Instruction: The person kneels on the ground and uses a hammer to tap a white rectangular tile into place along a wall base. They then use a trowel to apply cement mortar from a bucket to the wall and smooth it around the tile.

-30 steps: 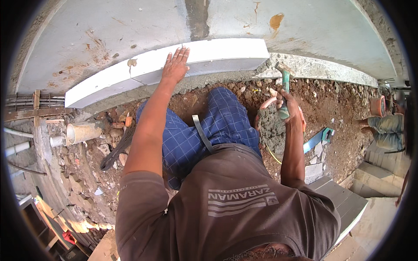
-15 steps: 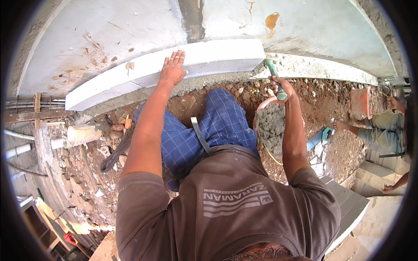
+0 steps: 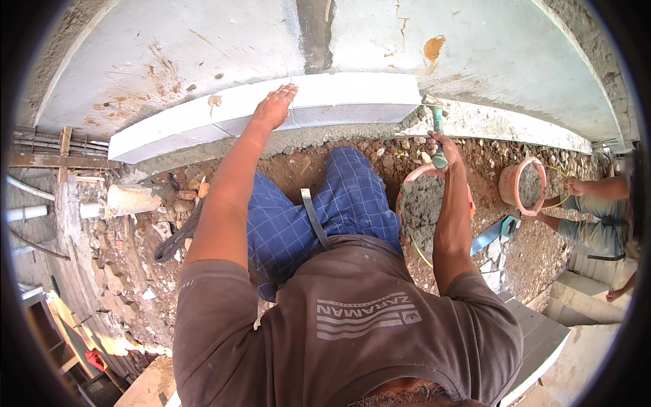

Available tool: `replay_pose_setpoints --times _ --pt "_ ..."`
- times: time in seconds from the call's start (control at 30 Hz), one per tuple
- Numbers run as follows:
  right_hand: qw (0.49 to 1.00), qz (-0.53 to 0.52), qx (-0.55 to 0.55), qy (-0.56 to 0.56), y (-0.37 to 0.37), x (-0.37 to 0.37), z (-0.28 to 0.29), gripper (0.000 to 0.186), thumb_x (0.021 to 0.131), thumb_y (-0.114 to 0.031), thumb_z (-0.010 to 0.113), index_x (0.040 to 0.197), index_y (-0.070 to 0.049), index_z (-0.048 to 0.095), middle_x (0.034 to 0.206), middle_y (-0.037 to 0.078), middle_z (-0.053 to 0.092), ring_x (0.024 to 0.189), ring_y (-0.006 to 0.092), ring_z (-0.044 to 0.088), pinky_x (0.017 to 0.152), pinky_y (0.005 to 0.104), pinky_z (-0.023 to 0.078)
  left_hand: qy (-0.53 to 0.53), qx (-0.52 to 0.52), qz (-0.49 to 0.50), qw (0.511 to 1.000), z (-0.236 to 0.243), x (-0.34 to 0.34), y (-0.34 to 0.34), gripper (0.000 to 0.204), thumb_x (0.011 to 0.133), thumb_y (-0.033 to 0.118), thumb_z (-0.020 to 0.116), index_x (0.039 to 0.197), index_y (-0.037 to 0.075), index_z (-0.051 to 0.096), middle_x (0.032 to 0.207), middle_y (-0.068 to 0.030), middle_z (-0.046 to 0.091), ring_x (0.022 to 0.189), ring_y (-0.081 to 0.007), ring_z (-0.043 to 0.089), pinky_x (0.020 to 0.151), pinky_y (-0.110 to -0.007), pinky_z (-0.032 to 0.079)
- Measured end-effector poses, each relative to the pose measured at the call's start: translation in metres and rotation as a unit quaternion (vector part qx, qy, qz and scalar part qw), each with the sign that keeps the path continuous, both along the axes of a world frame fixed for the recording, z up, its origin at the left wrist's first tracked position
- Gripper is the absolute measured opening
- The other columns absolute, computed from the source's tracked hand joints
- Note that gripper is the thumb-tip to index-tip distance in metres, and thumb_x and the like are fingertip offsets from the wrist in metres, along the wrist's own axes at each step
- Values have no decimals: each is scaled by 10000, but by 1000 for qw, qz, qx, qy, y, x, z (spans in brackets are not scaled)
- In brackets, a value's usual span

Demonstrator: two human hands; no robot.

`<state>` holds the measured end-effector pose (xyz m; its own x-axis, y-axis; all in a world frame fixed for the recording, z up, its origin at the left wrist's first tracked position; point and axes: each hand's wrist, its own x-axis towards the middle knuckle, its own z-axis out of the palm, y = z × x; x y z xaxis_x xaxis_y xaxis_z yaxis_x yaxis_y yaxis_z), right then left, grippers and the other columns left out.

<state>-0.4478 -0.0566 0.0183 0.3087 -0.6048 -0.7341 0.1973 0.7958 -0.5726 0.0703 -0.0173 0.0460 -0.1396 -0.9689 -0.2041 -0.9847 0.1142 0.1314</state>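
While left hand lies on white blocks along wall, fingers outstretched, grip holding nothing, right hand has grip clamped round green hammer, its head by blocks' right end; contact hard to tell. Step looks like bracing and tapping; next move calls for steady left palm, measured swing.

I'm looking at white blocks and a hammer with a green handle. White lines are criss-crossing the blue trousers, and pale stripes are running over the brown shirt. Rusty splotches are dotting the pale grey wall.
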Motion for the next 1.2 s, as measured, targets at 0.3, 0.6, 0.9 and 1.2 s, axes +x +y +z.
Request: replay_pose_setpoints --times 0.3,0.6,0.9,1.2 --pt "998 -15 52 25 22 40 50 536 990 -286 547 1443 -66 362 1347 230 290 986 563 497 730 722 514 -6 -23 9 1000 -9 8 8 717 865 40 692 1511 127 395 1595 -42 366 1482 -214 313 1230 -382 292" --pt "980 21 -40 192 20 45 57 517 995 -285 547 1430 -22 453 1002 118 615 871 251 660 690 446 600 4 -29 6 1000 -9 7 8 725 860 52 701 1512 125 394 1591 -53 372 1479 -221 321 1226 -390 299" --pt "987 54 -55 144 18 21 36 566 983 -282 542 1475 -40 401 1280 268 526 1147 399 586 731 472 593 9 -16 8 1000 3 -2 8 734 854 55 712 1510 117 391 1593 -73 364 1475 -245 328 1216 -397 312" --pt "991 57 -89 76 10 8 11 177 961 -192 594 1083 -64 597 725 -26 559 521 80 515 450 237 442 -4 -32 6 999 -10 -2 5 746 844 65 722 1510 128 392 1587 -64 376 1461 -249 351 1207 -393 327"
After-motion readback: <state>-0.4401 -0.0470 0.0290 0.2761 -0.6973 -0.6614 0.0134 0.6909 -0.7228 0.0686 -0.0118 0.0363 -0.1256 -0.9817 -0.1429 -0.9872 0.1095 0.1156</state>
